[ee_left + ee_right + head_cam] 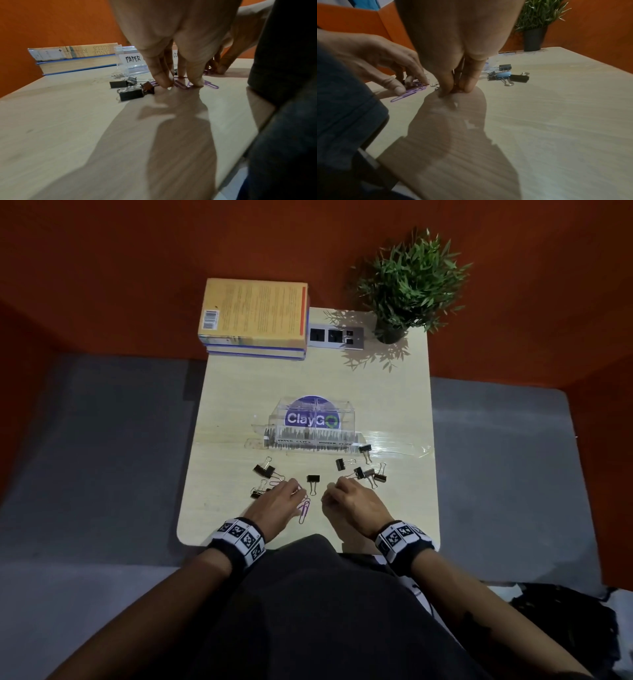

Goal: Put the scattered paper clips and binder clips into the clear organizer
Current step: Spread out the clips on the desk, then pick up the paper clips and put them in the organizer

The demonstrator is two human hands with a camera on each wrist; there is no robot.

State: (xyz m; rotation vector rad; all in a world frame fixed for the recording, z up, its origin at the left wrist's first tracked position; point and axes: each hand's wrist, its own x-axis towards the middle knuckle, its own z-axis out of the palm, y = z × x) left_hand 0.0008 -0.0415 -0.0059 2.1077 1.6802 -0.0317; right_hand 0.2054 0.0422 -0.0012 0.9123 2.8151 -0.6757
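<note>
The clear organizer [311,422] stands mid-table, its front labelled for paper clips and binder clips. Black binder clips lie scattered before it: a left group [264,471], one in the centre [313,479], a right group [368,473]. Purple paper clips [304,510] lie by my left hand [297,492]. In the left wrist view my left hand [181,85] pinches purple paper clips [211,85] on the tabletop between thumb and finger. My right hand [456,90] has its fingertips pressed together on the table around a small reddish clip, mostly hidden.
A stack of books [255,316] sits at the back left, a socket panel [335,336] beside it, and a potted plant [407,289] at the back right. The small wooden table [239,392] ends just behind my wrists. Grey floor lies on both sides.
</note>
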